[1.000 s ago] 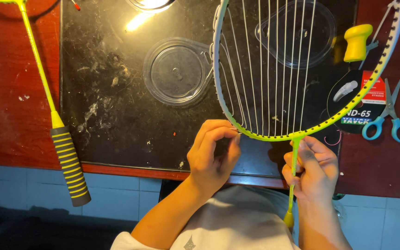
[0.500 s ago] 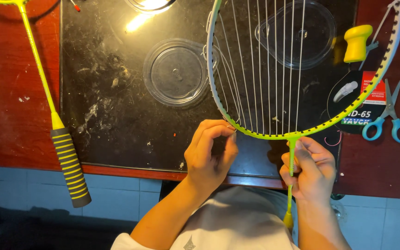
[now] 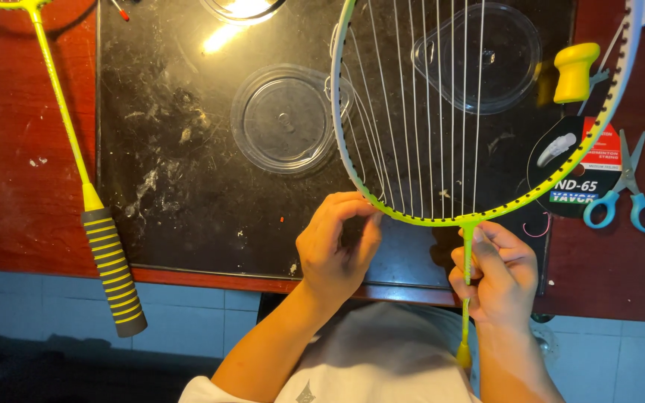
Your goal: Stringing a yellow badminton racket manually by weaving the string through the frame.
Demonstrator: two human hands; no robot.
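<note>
A yellow-green badminton racket (image 3: 561, 173) with only vertical white strings is held over a black table top (image 3: 188, 186). My right hand (image 3: 498, 276) is closed around its thin shaft just below the head. My left hand (image 3: 337, 246) pinches at the lower left of the frame, fingertips on the rim where a loose white string (image 3: 352, 112) loops outside the frame. Whether the fingers hold the string itself is hard to tell.
A second yellow racket with a striped grip (image 3: 113, 269) lies at the left on the red table (image 3: 9, 186). Two clear plastic lids (image 3: 285, 116), (image 3: 486, 52), a yellow knob-shaped tool (image 3: 576, 71), a round string package (image 3: 568, 168) and blue-handled scissors (image 3: 624, 198) lie around.
The racket head has shifted slightly left and turned. My left hand moved a little left along the rim; my right hand kept its hold on the shaft.
</note>
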